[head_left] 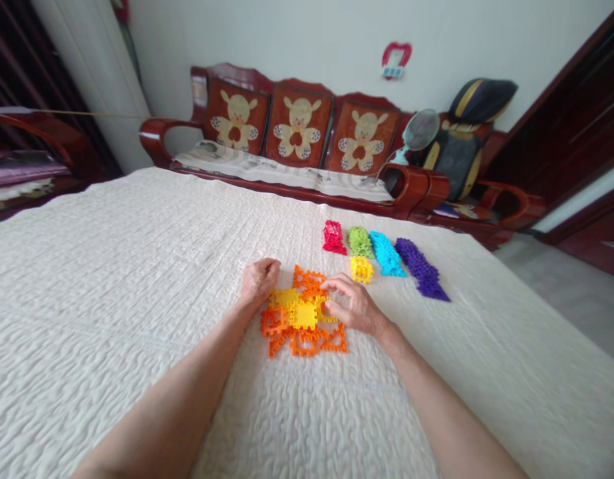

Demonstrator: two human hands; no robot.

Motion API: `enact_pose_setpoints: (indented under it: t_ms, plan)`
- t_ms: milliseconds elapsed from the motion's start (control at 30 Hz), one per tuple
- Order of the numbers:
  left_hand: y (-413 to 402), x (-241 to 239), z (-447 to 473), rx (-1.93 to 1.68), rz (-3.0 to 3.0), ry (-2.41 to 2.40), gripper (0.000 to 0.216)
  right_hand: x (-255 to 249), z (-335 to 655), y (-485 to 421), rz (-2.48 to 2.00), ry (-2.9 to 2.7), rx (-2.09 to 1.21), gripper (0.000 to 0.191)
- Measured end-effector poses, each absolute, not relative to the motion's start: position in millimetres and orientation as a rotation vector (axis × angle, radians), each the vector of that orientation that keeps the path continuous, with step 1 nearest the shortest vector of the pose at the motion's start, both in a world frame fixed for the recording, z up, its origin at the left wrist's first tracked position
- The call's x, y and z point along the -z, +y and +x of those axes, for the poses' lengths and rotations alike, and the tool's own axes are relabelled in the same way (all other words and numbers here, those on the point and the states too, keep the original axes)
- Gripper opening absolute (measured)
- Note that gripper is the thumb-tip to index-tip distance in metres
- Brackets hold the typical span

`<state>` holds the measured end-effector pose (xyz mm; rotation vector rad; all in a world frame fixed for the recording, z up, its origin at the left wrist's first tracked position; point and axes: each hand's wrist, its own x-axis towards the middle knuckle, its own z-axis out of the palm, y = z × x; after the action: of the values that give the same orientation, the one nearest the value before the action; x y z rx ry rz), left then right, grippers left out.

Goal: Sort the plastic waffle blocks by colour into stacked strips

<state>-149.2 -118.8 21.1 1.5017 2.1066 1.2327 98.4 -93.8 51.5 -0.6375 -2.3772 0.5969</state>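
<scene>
A loose pile of orange and yellow plastic interlocking tiles lies in front of me. Two solid yellow squares, including one yellow tile (303, 315), rest on top, and orange open-frame tiles (305, 342) spread around them. My left hand (259, 282) is curled closed at the pile's left edge; whatever its fingers may hold is hidden. On the other side, my right hand (355, 304) hovers with thumb and fingers apart, its fingertips close to a yellow frame tile (327, 310). Whether they touch it is unclear.
Sorted tile stacks stand beyond my right hand: red (333, 237), green (360, 241), light blue (386, 253), purple (422, 268) and a short yellow one (361, 269). A quilted white cover (137, 266) lies beneath everything. Behind is a wooden sofa (159, 136) with bear cushions.
</scene>
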Motion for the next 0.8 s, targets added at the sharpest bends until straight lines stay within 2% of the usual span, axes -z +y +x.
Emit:
enact_pose_setpoints:
  t_ms: [100,233,333,467,667,800]
  plan:
    - [-118.0,-20.2,-149.6,-1.276,1.463,2.086,0.035,-59.0,90.1,-104.9,-0.563,-2.420,-0.666,0.034]
    - [-115.6,-15.5,-151.2,-1.331,1.423,2.057,0.037,-63.5,80.8,-117.2,-0.495,-2.585,-0.581,0.044]
    - [-114.6,-12.9,-152.5,-1.351,1.438,2.038,0.038,-62.5,75.2,-122.8,-0.523,-2.653,-0.505,0.037]
    - [-115.4,-14.5,-152.8,-1.340,1.438,2.042,0.038,-61.9,77.3,-115.4,-0.575,-2.524,-0.634,0.026]
    - [-117.3,-19.4,-151.5,-1.294,1.447,2.048,0.038,-51.1,107.0,-79.9,-0.950,-2.105,-0.842,0.028]
    - [-117.0,-19.7,-150.9,-1.278,1.458,2.055,0.037,-34.6,133.5,-65.5,-1.190,-2.039,-0.557,0.027]
